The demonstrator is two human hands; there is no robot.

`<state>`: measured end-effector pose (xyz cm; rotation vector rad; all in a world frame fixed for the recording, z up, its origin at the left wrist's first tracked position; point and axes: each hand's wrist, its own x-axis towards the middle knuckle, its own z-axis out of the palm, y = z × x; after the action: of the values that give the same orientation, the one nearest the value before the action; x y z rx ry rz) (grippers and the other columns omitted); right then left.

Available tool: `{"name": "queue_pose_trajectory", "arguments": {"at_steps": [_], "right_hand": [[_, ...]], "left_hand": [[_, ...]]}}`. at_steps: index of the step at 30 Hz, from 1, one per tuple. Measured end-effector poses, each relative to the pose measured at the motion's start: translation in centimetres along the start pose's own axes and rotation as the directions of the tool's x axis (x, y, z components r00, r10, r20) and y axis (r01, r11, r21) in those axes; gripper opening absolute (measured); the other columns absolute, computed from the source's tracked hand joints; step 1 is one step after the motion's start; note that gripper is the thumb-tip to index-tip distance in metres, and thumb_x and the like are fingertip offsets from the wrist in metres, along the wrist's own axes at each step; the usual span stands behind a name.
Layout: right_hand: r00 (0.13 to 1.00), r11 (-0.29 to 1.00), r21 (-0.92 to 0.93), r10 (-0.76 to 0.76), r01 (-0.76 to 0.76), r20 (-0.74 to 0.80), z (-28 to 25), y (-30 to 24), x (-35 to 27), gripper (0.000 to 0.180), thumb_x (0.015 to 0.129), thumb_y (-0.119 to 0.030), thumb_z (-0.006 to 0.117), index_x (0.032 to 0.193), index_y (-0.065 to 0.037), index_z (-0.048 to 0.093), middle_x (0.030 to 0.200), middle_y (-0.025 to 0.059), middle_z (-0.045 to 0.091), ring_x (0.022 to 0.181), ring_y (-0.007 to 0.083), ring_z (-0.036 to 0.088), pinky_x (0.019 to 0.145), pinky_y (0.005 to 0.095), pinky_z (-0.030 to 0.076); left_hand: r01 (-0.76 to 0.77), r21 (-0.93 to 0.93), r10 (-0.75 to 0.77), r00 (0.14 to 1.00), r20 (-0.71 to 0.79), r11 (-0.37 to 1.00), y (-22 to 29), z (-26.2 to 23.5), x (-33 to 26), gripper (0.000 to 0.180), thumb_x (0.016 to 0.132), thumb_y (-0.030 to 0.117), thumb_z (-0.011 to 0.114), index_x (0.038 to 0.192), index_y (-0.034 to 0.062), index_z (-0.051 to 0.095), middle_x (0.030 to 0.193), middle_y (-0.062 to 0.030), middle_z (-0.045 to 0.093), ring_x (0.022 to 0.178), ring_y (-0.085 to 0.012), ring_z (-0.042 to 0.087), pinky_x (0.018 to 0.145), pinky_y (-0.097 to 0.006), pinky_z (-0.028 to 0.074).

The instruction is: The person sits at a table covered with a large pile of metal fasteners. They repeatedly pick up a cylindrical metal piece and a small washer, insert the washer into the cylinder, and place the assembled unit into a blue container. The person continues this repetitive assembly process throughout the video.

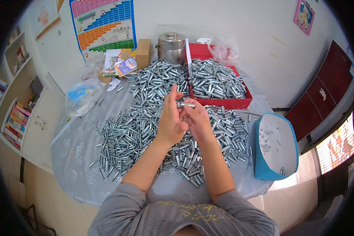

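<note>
Above the heaped table, my right hand (198, 120) is closed on a shiny metal expansion bolt (189, 105), its fingers and thumb around the outer end. Upright beside it, my left hand (170, 114) has its fingers stretched out, and the bolt's other end lies against its palm side. Part of the bolt is hidden between the hands. Beneath them spreads a big pile of loose metal sleeves and bolts (133, 133), with small nuts and washers (171, 165) along its near side.
A red box (232, 103) full of metal sleeves stands behind the hands. At the right is a blue bin (277, 173) with a few washers inside. Behind the pile stand a steel canister (171, 45) and a cardboard box (143, 54). A plastic bag (83, 97) lies left on the grey-covered table (72, 169).
</note>
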<state>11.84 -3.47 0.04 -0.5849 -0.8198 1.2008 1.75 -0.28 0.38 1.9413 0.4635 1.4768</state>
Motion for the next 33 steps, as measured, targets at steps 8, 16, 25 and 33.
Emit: {"name": "queue_pose_trajectory", "arguments": {"at_steps": [8, 16, 25, 33], "right_hand": [[0.989, 0.976, -0.188, 0.127, -0.111, 0.075, -0.2, 2.3, -0.1, 0.03, 0.09, -0.036, 0.051, 0.081, -0.008, 0.056, 0.065, -0.0037, 0.052, 0.052, 0.003, 0.044, 0.043, 0.0175, 0.032], [0.987, 0.664, -0.748, 0.131, -0.021, 0.089, 0.5, 1.5, -0.6, 0.047, 0.091, -0.038, 0.041, 0.081, 0.002, 0.062, 0.074, 0.0135, 0.063, 0.068, 0.0217, 0.059, 0.063, 0.0318, 0.044], [0.992, 0.659, -0.751, 0.115, -0.034, 0.056, -2.8, -1.1, 0.1, 0.038, 0.077, -0.037, 0.062, 0.084, 0.0, 0.063, 0.07, 0.0122, 0.063, 0.063, 0.0209, 0.061, 0.058, 0.0308, 0.046], [0.998, 0.678, -0.735, 0.031, 0.016, 0.051, -0.7, -1.2, -0.3, 0.027, 0.087, -0.026, 0.053, 0.088, 0.0, 0.058, 0.067, 0.0018, 0.056, 0.057, 0.0066, 0.049, 0.051, 0.0227, 0.038]], "left_hand": [[0.001, -0.297, -0.043, 0.99, -0.135, 0.955, -0.4, 0.4, 0.0, 0.127, 0.049, 0.086, 0.041, 0.136, -0.003, 0.019, 0.115, -0.0191, 0.051, 0.104, -0.026, 0.053, 0.09, -0.038, 0.042], [0.041, -0.246, -0.106, 0.961, -0.254, 0.968, -1.1, 0.5, -0.1, 0.105, 0.072, 0.078, 0.029, 0.134, -0.0062, 0.021, 0.065, -0.0027, 0.049, 0.058, -0.0087, 0.048, 0.055, -0.02, 0.041], [0.073, 0.028, -0.068, 0.986, -0.151, 0.997, -2.2, 1.0, -0.5, 0.114, 0.066, 0.084, 0.018, 0.137, -0.004, 0.005, 0.08, -0.0073, 0.048, 0.063, -0.0098, 0.041, 0.052, -0.02, 0.031], [-0.111, 0.383, 0.178, 0.973, -0.146, 0.917, -2.5, 1.1, -0.8, 0.117, 0.064, 0.086, 0.011, 0.138, -0.0013, -0.011, 0.107, -0.0205, 0.043, 0.085, -0.0216, 0.047, 0.056, -0.026, 0.041]]}}
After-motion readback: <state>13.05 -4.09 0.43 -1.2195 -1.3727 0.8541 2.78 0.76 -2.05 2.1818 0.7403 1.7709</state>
